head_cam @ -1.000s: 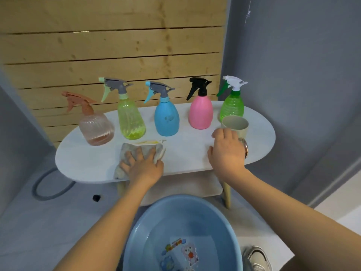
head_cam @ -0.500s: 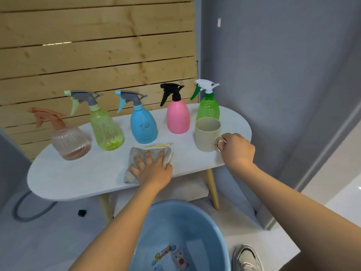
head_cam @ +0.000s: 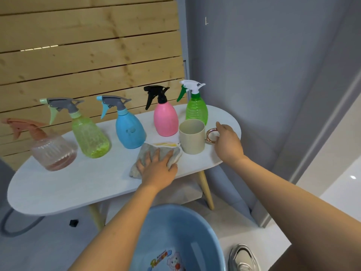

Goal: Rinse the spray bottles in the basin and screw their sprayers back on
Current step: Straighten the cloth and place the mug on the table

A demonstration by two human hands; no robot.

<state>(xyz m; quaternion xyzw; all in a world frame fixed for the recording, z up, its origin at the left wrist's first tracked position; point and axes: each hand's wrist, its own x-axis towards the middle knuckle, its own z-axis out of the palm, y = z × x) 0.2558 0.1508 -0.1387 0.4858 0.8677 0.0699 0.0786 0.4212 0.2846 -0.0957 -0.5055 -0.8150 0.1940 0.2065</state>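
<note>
Head view: five spray bottles in row on white table (head_cam: 58,192), sprayers all on: peach-clear bottle (head_cam: 52,151); yellow-green bottle (head_cam: 89,137); blue bottle (head_cam: 130,131); pink bottle (head_cam: 166,120); green bottle (head_cam: 196,110); no readable labels; one beige mug (head_cam: 192,136); one grey cloth (head_cam: 150,155); left hand (head_cam: 158,169) flat on cloth, fingers spread; right hand (head_cam: 227,142) at mug handle, grip unclear; one blue basin (head_cam: 185,231) on floor below, cartoon sticker writing illegible.
</note>
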